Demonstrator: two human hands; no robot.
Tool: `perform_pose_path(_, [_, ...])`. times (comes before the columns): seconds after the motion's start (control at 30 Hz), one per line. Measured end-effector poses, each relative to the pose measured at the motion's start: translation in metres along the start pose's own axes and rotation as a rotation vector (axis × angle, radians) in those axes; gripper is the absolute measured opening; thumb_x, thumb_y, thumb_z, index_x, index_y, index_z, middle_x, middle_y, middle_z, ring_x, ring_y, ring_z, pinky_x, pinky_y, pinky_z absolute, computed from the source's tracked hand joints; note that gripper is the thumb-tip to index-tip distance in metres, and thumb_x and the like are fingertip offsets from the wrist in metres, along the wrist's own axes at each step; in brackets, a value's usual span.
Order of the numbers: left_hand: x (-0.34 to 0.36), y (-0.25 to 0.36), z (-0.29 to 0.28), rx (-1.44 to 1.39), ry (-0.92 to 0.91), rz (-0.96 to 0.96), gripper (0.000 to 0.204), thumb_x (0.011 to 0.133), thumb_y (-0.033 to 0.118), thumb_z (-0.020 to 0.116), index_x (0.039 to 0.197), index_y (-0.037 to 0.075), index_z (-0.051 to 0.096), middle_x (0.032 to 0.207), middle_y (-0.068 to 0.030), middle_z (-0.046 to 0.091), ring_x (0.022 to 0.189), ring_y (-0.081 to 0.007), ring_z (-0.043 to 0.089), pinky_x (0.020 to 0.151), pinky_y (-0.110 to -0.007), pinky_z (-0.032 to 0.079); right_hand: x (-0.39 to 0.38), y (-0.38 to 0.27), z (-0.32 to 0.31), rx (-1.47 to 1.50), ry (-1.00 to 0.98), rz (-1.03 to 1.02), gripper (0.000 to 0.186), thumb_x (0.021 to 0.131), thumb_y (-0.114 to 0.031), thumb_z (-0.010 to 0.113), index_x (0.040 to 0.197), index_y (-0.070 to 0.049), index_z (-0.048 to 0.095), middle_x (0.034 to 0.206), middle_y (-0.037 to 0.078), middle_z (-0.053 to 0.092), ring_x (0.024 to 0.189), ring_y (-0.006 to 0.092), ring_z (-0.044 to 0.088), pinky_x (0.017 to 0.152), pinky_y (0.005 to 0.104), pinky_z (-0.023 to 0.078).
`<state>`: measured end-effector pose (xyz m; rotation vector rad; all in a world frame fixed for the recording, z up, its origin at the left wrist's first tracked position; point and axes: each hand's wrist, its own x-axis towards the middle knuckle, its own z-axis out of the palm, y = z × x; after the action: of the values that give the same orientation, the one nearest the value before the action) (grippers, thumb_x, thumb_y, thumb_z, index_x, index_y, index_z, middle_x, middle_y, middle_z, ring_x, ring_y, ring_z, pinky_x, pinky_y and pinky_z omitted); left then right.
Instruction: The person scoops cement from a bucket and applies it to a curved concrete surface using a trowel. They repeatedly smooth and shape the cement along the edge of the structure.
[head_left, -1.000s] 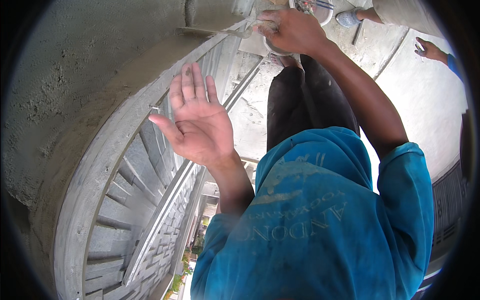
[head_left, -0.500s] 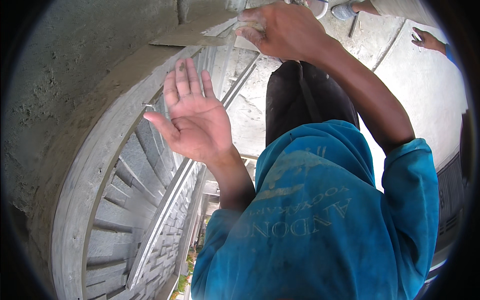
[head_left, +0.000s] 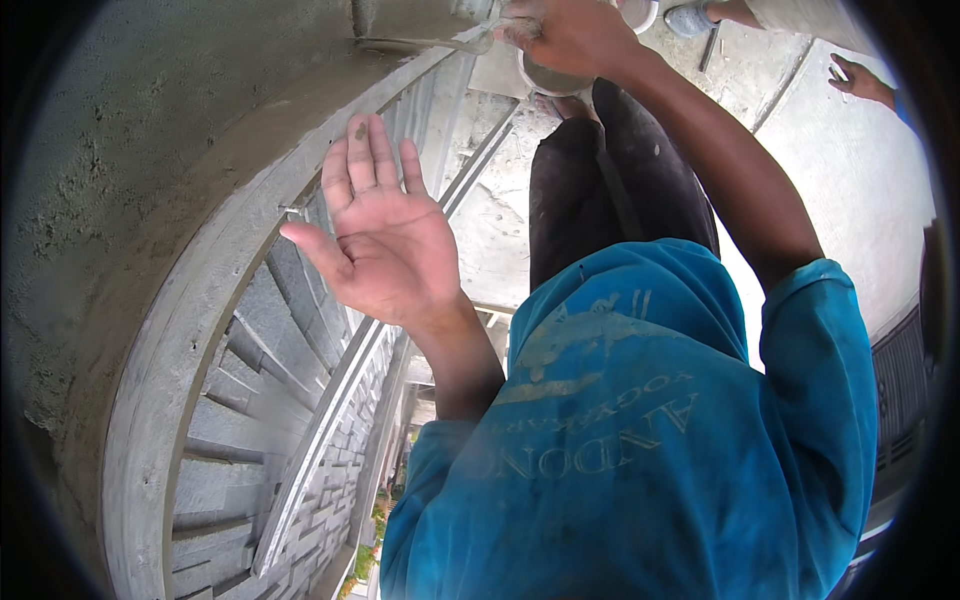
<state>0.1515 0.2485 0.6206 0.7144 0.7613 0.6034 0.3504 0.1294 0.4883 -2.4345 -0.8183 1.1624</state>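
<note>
Right grip [head_left: 575, 38] clamped round trowel [head_left: 472, 43], blade kinda edge-on at grey wall [head_left: 110, 200], right by long ledge [head_left: 185, 330]. Left grip [head_left: 390, 225] just chilling, palm bared, fingers straight, gunk [head_left: 361, 131] on one.

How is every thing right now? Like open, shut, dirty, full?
Bare left hand: open, palm up, empty, one finger smudged.
Thin metal trowel: held, seen nearly edge-on.
Bare right hand: closed on the trowel.
Rough grey wall: smoother in a band near its edge.
Round pale-rimmed bucket: grey stuff inside, partly hidden.
Black cloth trousers: worn, pale-spotted.
</note>
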Motion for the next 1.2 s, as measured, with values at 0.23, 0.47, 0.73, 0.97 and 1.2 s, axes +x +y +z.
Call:
perform_pose_path(0.23, [0.0,0.001,-0.001,-0.022,0.005,-0.006,0.082,0.105,0.06,0.043,0.146,-0.011,0.034,0.162,-0.0338,0.02,0.158,-0.0438,0.0,0.125,-0.06,-0.002,-0.006,-0.009,0.001,0.103,-0.027,-0.078,0.046,0.094,-0.043,0.06,0.117,-0.006,0.074,0.098,0.028,0.073,0.091,0.0445,0.071,0.083,0.051,0.057])
perform_pose_path(0.47, [0.0,0.0,-0.002,0.019,0.003,-0.01,0.083,0.103,0.061,0.047,0.145,-0.009,0.036,0.161,-0.0306,0.022,0.158,-0.0387,0.002,0.125,-0.059,0.0,-0.053,-0.047,-0.051,0.119,0.004,-0.173,0.045,0.094,-0.038,0.061,0.123,-0.005,0.072,0.097,0.028,0.073,0.09,0.045,0.072,0.082,0.0499,0.058])
perform_pose_path(0.73, [-0.001,-0.003,-0.003,0.042,-0.011,-0.005,0.083,0.103,0.062,0.046,0.146,-0.008,0.033,0.159,-0.0284,0.024,0.157,-0.0364,0.006,0.125,-0.058,0.001,-0.068,-0.054,-0.068,0.262,0.093,-0.432,0.034,0.096,-0.023,0.058,0.11,0.005,0.073,0.092,0.029,0.072,0.079,0.0421,0.071,0.075,0.0471,0.059])
perform_pose_path(0.97, [0.001,-0.001,-0.004,0.08,-0.081,-0.019,0.099,0.101,0.064,0.047,0.155,-0.01,0.01,0.164,-0.0318,0.007,0.158,-0.0382,-0.008,0.125,-0.057,-0.01,-0.087,-0.084,-0.105,0.237,-0.096,-0.332,0.026,0.096,-0.017,0.056,0.086,0.004,0.067,0.071,0.023,0.066,0.06,0.0359,0.066,0.058,0.0455,0.053])
perform_pose_path(1.2, [0.001,-0.001,0.001,0.108,-0.063,-0.029,0.112,0.1,0.071,0.044,0.155,-0.017,0.002,0.165,-0.0354,-0.004,0.158,-0.0369,-0.011,0.126,-0.053,-0.008,-0.1,-0.077,-0.095,0.264,0.109,-0.478,0.024,0.096,-0.02,0.058,0.086,0.0,0.065,0.065,0.022,0.063,0.06,0.04,0.065,0.059,0.0494,0.052])
